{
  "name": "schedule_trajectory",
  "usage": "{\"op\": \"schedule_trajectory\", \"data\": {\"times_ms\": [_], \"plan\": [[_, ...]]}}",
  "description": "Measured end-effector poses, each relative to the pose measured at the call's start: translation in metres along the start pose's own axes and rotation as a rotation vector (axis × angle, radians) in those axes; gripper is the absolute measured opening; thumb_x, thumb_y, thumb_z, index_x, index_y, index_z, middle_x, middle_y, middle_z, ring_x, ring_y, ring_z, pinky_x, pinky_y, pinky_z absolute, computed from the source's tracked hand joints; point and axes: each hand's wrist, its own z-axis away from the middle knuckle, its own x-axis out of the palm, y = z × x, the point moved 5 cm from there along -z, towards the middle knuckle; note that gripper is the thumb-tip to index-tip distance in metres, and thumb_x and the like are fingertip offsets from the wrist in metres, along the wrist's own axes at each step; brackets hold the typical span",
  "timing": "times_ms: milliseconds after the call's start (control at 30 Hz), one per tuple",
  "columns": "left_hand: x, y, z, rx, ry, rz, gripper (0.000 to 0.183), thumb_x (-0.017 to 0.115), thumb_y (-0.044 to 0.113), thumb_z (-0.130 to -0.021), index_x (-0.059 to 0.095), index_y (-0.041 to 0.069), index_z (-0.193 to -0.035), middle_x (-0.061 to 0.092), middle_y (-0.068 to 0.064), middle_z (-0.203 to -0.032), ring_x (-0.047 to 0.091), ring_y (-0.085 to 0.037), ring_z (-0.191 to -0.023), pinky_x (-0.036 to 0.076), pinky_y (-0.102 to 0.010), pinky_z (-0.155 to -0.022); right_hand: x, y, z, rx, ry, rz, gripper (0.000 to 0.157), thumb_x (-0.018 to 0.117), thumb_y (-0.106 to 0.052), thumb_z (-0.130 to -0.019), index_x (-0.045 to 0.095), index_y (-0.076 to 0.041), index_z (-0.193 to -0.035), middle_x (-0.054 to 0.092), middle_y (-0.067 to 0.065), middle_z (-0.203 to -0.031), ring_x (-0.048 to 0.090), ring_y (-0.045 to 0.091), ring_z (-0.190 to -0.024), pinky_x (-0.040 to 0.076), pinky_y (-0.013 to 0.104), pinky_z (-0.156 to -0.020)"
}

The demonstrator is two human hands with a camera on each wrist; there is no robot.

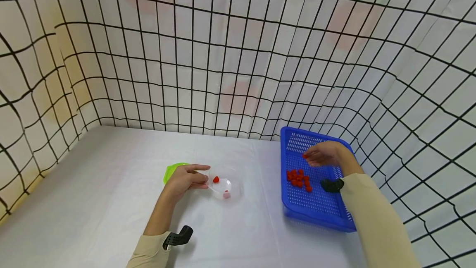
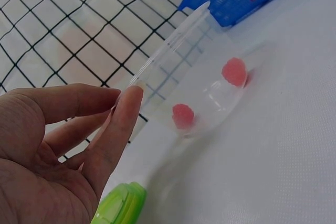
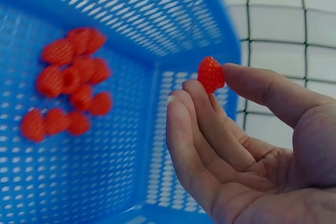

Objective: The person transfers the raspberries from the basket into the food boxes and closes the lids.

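Red and seemingly light, softness hard to judge, the raspberry (image 3: 211,74) is sensibly side-pinched in the right hand (image 1: 322,153); the left hand (image 1: 187,178) pinches the slippery-looking clear bowl (image 2: 210,103) by its rim.

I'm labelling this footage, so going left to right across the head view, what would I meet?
Green plastic item, clear bowl, cluster of red raspberries, right hand.
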Motion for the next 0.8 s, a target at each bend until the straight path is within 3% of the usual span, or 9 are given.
{"op": "schedule_trajectory", "data": {"times_ms": [267, 633, 800], "plan": [[0.000, 0.001, 0.001, -0.005, 0.008, -0.009, 0.043, 0.070, 0.000, -0.090, 0.064, -0.006, -0.131, 0.068, -0.029, -0.112, 0.075, -0.019, -0.068, 0.064, -0.028, -0.071, 0.029, -0.039, 0.004, -0.091, -0.020, 0.079, 0.039, 0.061, -0.016, -0.101, 0.060, 0.012, -0.130, 0.073, 0.011, -0.102, 0.071, 0.018, -0.087, 0.062, 0.033, -0.088], [-0.001, 0.000, 0.000, -0.002, 0.009, -0.008, 0.042, 0.070, -0.001, -0.090, 0.064, -0.006, -0.131, 0.070, -0.028, -0.109, 0.074, -0.018, -0.067, 0.064, -0.027, -0.070, 0.104, -0.086, -0.003, -0.123, -0.077, 0.170, 0.027, 0.072, -0.013, -0.093, 0.072, 0.008, -0.110, 0.075, 0.010, -0.089, 0.072, 0.020, -0.079, 0.064, 0.034, -0.084], [-0.001, -0.002, -0.002, 0.002, 0.010, -0.002, 0.042, 0.070, -0.002, -0.089, 0.064, -0.007, -0.131, 0.069, -0.030, -0.111, 0.074, -0.017, -0.067, 0.064, -0.027, -0.070, 0.140, -0.096, -0.012, -0.128, -0.114, 0.224, 0.025, 0.074, -0.014, -0.091, 0.074, 0.006, -0.106, 0.075, 0.016, -0.094, 0.073, 0.022, -0.077, 0.064, 0.036, -0.083]]}}
